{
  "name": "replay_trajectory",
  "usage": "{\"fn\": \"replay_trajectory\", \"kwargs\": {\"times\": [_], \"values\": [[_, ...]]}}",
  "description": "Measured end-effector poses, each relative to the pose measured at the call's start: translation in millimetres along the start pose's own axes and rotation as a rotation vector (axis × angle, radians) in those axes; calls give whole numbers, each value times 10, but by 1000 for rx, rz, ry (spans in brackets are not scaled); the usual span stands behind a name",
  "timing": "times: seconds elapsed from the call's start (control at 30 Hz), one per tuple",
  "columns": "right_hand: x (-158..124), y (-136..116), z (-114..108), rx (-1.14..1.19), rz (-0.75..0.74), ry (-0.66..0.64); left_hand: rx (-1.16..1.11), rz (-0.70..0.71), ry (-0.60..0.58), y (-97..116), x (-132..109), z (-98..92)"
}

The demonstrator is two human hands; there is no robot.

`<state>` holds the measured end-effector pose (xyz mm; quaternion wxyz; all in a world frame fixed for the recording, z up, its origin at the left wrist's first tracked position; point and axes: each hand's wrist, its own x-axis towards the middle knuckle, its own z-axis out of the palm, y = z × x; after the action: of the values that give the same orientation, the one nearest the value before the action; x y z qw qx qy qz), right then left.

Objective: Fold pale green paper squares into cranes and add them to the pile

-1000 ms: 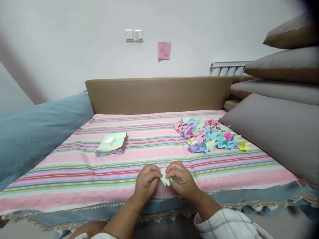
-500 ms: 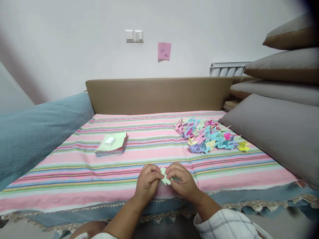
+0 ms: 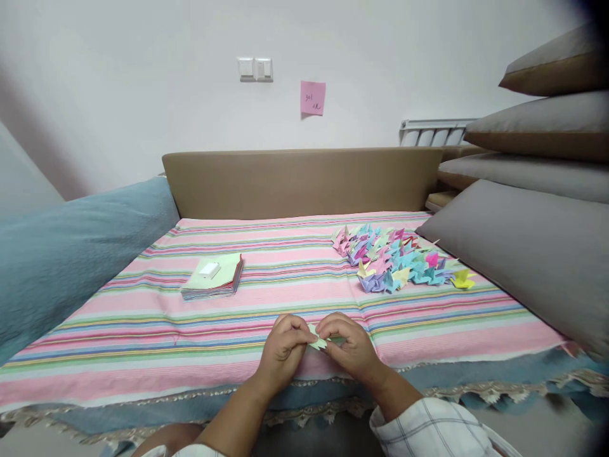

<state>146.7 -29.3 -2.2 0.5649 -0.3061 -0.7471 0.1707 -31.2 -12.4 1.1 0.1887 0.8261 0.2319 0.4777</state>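
My left hand (image 3: 281,352) and my right hand (image 3: 349,349) meet over the near edge of the striped cloth (image 3: 143,330). Both pinch a small folded piece of pale green paper (image 3: 316,338) between their fingertips, with the fingers curled closed round it. Most of the paper is hidden by the fingers. A stack of coloured paper squares (image 3: 213,277) lies to the far left of my hands. A heap of folded paper cranes (image 3: 397,260) in several colours lies to the far right.
A small white object (image 3: 208,269) sits on the paper stack. Grey cushions (image 3: 528,254) are piled along the right, a blue blanket (image 3: 71,247) along the left, a tan backrest (image 3: 299,181) behind. A pink note (image 3: 313,97) hangs on the wall.
The green paper has been pressed lower and flatter between my fingers, showing less of itself. Both hands stay in the same spot.
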Motion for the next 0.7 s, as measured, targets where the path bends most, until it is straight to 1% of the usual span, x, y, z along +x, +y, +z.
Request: {"fn": "replay_trajectory", "kwargs": {"times": [0.17, 0.3, 0.5, 0.6, 0.7], "values": [[-11, 13, 13, 39, 45, -6, -78, -28, -15, 0, -6, 14], [-22, 25, 19, 5, 31, -23, -63, -36, -8, -2, 2, 24], [-31, 15, 2, -50, -29, -46, -55, -57, 24, -3, 2, 30], [-26, 6, -10, -65, -32, -62, -45, -108, 30, -11, -5, 36], [-15, 3, -24, -29, 30, -56, -33, -209, 33, -30, -9, 51]]}}
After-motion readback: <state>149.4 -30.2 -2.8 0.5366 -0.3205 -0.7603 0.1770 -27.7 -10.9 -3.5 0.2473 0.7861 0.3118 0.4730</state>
